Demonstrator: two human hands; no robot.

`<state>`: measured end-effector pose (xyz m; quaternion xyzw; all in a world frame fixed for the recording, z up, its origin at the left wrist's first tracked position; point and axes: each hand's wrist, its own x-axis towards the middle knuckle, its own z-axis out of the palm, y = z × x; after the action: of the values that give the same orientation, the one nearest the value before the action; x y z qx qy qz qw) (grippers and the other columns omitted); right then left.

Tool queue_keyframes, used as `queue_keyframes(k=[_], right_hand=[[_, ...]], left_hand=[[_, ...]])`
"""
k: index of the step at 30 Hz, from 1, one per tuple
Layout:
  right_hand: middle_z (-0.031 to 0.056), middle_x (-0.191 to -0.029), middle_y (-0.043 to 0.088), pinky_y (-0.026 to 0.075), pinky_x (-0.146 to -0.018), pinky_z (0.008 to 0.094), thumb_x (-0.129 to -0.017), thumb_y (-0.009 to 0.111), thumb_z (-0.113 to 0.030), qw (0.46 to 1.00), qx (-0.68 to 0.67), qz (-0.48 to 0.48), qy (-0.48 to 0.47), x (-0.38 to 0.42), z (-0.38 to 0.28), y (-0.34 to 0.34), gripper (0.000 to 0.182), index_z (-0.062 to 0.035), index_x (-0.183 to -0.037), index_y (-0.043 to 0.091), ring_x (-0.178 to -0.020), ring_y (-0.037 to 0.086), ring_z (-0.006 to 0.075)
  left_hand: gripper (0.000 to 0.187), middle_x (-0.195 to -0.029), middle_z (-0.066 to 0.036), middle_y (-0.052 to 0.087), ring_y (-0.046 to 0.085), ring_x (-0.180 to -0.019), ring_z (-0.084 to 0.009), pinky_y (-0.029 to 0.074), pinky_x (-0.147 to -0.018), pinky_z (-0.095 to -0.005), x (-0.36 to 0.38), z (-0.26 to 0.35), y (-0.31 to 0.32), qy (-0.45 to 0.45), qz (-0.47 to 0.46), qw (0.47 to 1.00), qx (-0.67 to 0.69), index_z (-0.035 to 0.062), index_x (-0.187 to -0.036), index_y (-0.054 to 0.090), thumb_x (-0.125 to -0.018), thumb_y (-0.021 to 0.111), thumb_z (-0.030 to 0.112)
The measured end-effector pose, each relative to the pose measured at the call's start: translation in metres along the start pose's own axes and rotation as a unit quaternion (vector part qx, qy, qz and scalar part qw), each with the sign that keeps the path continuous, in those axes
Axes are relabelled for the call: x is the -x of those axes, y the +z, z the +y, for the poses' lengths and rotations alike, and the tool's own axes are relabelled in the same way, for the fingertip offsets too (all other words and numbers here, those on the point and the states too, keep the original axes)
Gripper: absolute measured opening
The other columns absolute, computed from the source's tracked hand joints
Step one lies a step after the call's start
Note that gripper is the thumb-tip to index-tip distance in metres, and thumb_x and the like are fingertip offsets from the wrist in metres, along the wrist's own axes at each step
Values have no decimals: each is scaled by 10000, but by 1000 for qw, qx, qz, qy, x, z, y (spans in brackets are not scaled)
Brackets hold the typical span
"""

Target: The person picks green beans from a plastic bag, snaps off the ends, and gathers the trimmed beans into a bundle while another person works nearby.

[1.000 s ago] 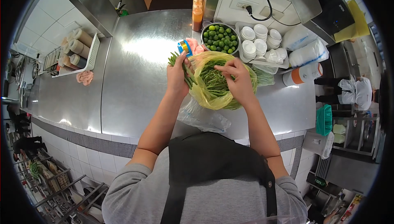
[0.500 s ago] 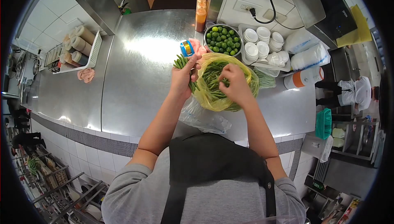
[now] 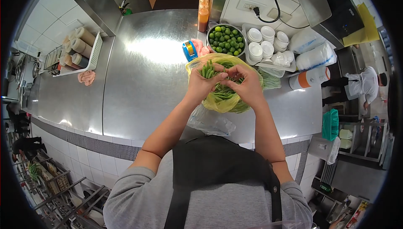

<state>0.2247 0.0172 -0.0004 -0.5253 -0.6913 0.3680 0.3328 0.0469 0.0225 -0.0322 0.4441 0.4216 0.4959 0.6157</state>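
My left hand (image 3: 202,84) is closed round a bunch of green beans (image 3: 208,69), whose ends stick up above the fingers. Close beside it, my right hand (image 3: 248,85) is closed in a pinch, its fingertips meeting those of the left hand at a green bean that is mostly hidden. Both hands are over an open yellow plastic bag (image 3: 228,105) full of green beans. A crumpled clear plastic bag (image 3: 212,122) lies on the steel counter (image 3: 142,99) in front of the yellow bag.
Behind the bag stand a bowl of limes (image 3: 226,40), a blue tape dispenser (image 3: 189,51), a pink cloth (image 3: 200,47) and sauce bottles (image 3: 203,17). Right are white cups (image 3: 267,49) in a bin. A bottle basket (image 3: 95,55) is at left. A person (image 3: 363,87) stands far right.
My left hand has moved right with its bunch, from the bag's left edge to over it. My right hand has come up out of the beans to meet the left hand's fingertips.
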Motion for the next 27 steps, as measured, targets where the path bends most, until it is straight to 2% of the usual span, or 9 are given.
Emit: queue_keyframes(k=[9,12,14,15,18,20,24,26,27], right_hand=[[27,-901,619,479,-724,266,-833,718,6,997,-54,27,-48,-5,-4,-3,94,-21,-921,696,-859,613,126],[53,-862,611,474,-702,273,-821,716,17,991,-13,62,-116,-7,-6,5,107,-21,-918,691,-821,622,156],[74,-827,596,469,-673,289,-809,726,10,925,143,192,-294,-9,-2,19,104,-16,-897,676,-743,604,188],[74,-827,596,469,-673,289,-809,726,10,925,144,193,-295,-9,-1,24,104,-16,-897,676,-743,604,188],[88,-828,600,473,-660,301,-813,737,-13,920,102,262,-274,-3,2,30,99,-22,-888,673,-711,590,214],[98,-848,586,473,-672,305,-842,737,-96,968,133,203,-71,1,8,24,121,-22,-896,658,-761,604,215],[107,-834,604,476,-712,304,-862,743,-175,990,124,42,61,2,35,25,192,-11,-926,667,-755,600,215],[94,-820,633,481,-738,311,-880,739,-226,975,-193,64,90,8,37,37,242,5,-921,683,-773,613,189],[94,-820,633,481,-738,311,-880,739,-226,975,-193,63,90,10,33,41,242,5,-921,683,-773,613,189]], left_hand=[[154,-748,-2,682,554,-538,-42,449,-463,-216,3,0,2,-12,-15,998,-66,21,-954,731,-865,783,135],[150,-737,-5,680,551,-532,-43,449,-461,-217,0,-6,2,0,1,998,-70,14,-947,728,-867,779,131],[149,-731,-6,678,551,-530,-43,446,-459,-216,-2,-11,2,11,13,997,-72,10,-944,726,-869,776,128],[150,-726,-7,675,549,-528,-44,439,-457,-216,-3,-11,2,22,27,997,-63,6,-941,722,-866,778,123],[155,-725,-13,676,537,-520,-44,420,-453,-210,-5,-6,-2,23,80,996,-39,-4,-946,719,-862,781,112],[160,-729,-17,679,526,-515,-43,409,-450,-205,-6,2,-9,12,122,992,-24,-9,-954,719,-860,781,105],[168,-850,-73,727,453,-501,-37,358,-446,-188,-13,8,-27,31,145,987,64,-51,-1037,705,-905,712,52],[180,-887,-75,723,441,-509,-35,350,-447,-192,-15,8,-32,42,136,980,136,-53,-1060,694,-916,705,56],[196,-916,-75,716,440,-522,-34,347,-451,-191,-14,9,-33,35,137,980,141,-50,-1079,686,-923,704,68]])
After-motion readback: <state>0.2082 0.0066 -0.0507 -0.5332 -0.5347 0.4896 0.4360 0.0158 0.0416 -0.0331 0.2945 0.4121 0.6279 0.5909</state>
